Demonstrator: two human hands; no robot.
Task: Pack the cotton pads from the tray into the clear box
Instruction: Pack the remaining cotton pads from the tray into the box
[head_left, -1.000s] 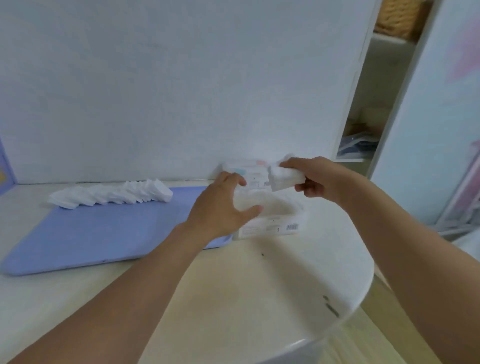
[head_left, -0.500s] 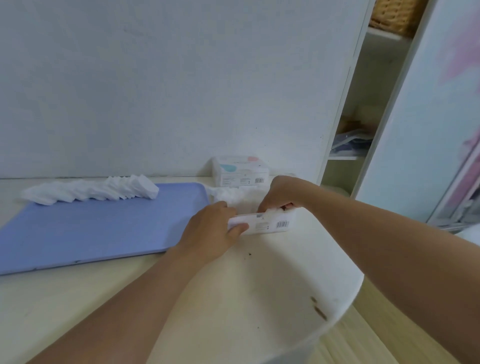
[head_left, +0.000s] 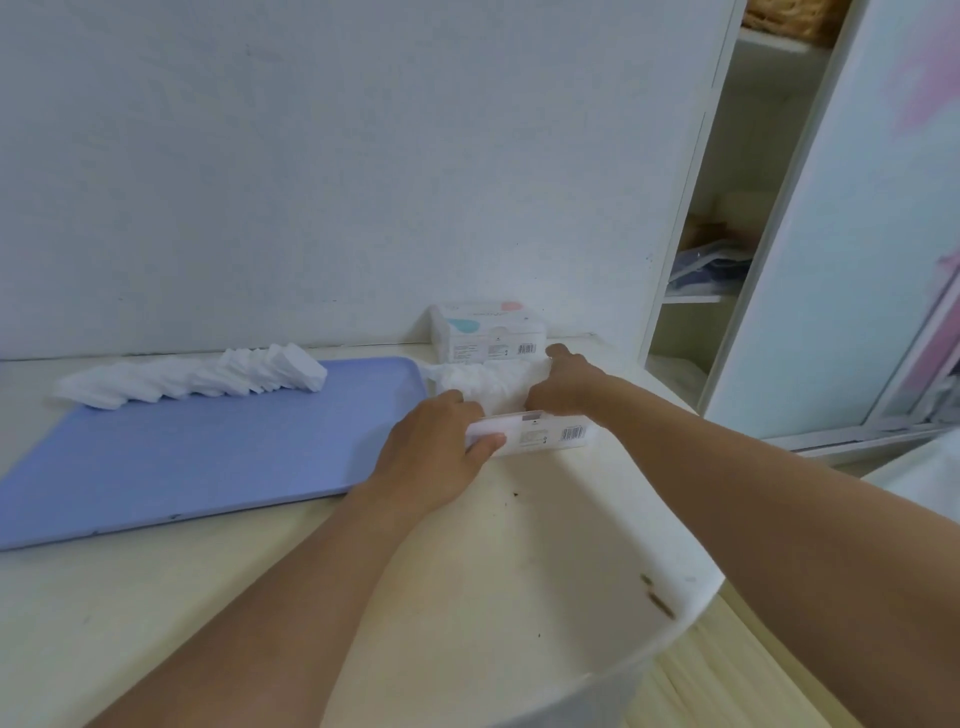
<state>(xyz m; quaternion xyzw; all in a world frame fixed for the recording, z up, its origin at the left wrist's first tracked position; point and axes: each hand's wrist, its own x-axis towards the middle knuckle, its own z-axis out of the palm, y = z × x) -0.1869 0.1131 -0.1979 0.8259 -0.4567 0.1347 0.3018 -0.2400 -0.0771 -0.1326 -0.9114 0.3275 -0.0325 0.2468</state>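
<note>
Since the earlier frame the right hand (head_left: 563, 387) had descended from above the clear box (head_left: 530, 431) into it, fingers curled over cotton pads (head_left: 483, 382) inside, pressing them down. The left hand (head_left: 434, 449) gripped the box's near wall, presumably to steady it. A further row of pads (head_left: 208, 376) remained at the far edge of the blue tray (head_left: 182, 457).

- Illumination: soft, diffuse, fairly bright; no hard highlights or glare on the wall (head_left: 322, 171).
- Shadows: faint, soft-edged shadow under the forearms on the table (head_left: 545, 530); the source cannot be located.
- Colour: cool, slightly washed out, low contrast.
- Sharpness: mildly soft throughout; print on the clear box (head_left: 540, 439) illegible.
- Distortion: wide-angle bowing; cabinet edge (head_left: 691, 208) leans at frame right.
</note>
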